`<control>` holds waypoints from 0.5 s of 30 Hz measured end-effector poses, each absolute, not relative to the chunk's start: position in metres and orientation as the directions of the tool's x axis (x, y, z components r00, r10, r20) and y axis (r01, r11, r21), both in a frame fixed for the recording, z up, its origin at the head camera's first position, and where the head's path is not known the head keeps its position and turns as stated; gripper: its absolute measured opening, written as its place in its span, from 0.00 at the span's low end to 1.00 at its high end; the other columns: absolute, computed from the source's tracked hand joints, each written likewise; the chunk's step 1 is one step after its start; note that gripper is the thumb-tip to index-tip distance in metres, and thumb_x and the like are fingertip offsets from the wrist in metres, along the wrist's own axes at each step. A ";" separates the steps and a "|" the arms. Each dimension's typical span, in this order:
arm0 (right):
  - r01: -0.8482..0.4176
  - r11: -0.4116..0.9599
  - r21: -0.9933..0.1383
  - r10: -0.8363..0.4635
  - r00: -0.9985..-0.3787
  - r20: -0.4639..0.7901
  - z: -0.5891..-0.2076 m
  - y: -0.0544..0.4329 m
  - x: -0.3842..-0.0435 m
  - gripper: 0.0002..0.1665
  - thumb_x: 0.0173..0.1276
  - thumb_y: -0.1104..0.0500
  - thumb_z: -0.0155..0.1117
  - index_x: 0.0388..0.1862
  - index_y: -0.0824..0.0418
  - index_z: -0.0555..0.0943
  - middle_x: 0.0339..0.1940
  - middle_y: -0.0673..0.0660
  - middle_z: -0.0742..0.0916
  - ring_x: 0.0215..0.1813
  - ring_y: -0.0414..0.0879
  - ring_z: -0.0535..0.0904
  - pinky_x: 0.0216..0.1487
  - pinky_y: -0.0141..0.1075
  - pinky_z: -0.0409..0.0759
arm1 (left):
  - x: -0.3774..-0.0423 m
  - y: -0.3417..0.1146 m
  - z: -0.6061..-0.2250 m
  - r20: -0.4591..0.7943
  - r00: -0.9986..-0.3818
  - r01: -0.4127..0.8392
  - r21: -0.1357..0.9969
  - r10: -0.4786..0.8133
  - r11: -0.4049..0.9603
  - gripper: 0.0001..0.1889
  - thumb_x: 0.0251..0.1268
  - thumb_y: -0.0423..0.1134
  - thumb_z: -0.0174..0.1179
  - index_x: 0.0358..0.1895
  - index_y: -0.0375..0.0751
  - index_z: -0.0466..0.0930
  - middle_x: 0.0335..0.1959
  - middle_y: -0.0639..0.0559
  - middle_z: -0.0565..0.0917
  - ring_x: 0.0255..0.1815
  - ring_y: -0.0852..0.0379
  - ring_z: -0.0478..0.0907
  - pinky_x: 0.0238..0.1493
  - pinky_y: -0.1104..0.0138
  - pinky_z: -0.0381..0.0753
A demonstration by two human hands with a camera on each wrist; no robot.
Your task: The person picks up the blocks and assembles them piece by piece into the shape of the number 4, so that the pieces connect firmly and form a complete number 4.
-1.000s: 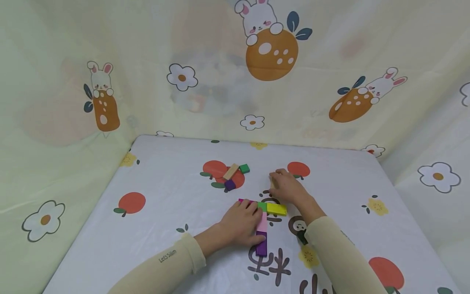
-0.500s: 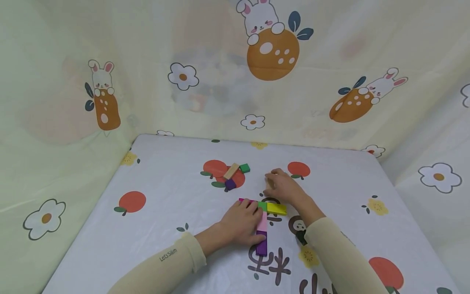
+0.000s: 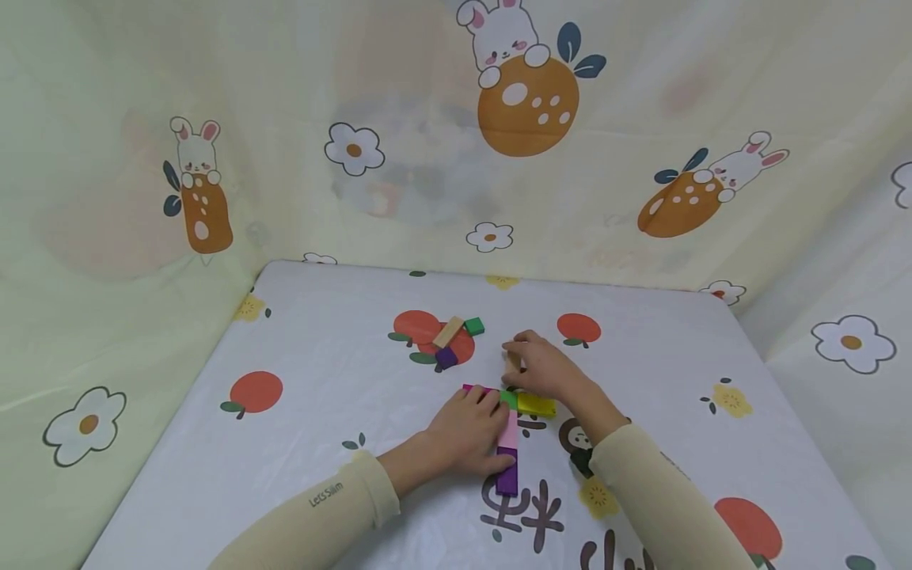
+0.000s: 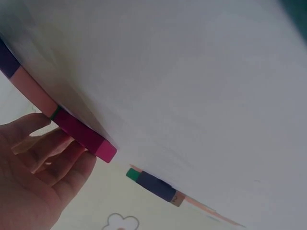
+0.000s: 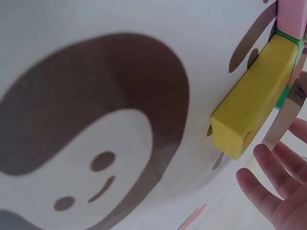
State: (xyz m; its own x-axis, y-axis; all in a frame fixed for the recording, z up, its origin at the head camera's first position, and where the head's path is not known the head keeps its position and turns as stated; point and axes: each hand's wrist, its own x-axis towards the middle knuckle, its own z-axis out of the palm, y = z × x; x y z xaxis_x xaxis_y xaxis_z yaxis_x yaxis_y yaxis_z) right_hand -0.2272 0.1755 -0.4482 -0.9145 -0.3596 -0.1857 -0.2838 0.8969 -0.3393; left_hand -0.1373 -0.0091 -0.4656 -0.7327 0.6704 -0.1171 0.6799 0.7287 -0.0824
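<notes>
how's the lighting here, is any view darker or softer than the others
Head view: fairly bright and even, with a soft shadow beside the left sleeve; left wrist view: dimmest, colours muted, the magenta block slightly soft; right wrist view: greyish cast on the cloth, yellow block clearly brighter.
</notes>
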 end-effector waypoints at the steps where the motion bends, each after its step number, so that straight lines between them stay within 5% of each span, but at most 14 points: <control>1: -0.284 0.896 -0.342 -0.361 -0.913 -0.188 -0.448 0.175 -0.227 0.37 0.68 0.48 0.73 0.73 0.59 0.76 0.73 0.67 0.75 0.68 0.61 0.76 0.67 0.54 0.79 | -0.137 -0.009 -0.465 -0.118 -0.733 0.680 -0.080 0.670 0.729 0.41 0.66 0.75 0.51 0.73 0.52 0.73 0.70 0.52 0.75 0.69 0.51 0.70 0.71 0.57 0.73; 15: -0.308 0.883 -0.354 -0.398 -0.892 -0.216 -0.446 0.173 -0.224 0.35 0.67 0.48 0.73 0.70 0.59 0.79 0.70 0.66 0.77 0.66 0.60 0.78 0.66 0.53 0.80 | -0.137 -0.010 -0.469 -0.101 -0.733 0.680 -0.084 0.673 0.728 0.40 0.67 0.74 0.51 0.72 0.52 0.73 0.69 0.52 0.75 0.68 0.52 0.70 0.70 0.58 0.73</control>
State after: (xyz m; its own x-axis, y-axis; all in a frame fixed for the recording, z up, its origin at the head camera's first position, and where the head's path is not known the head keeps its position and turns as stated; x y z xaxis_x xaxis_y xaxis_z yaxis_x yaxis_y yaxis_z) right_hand -0.2242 0.1735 -0.4458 -0.8917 -0.3977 -0.2163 -0.3080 0.8831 -0.3540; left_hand -0.1365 -0.0097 -0.4690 -0.7326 0.6730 -0.1014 0.6804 0.7280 -0.0839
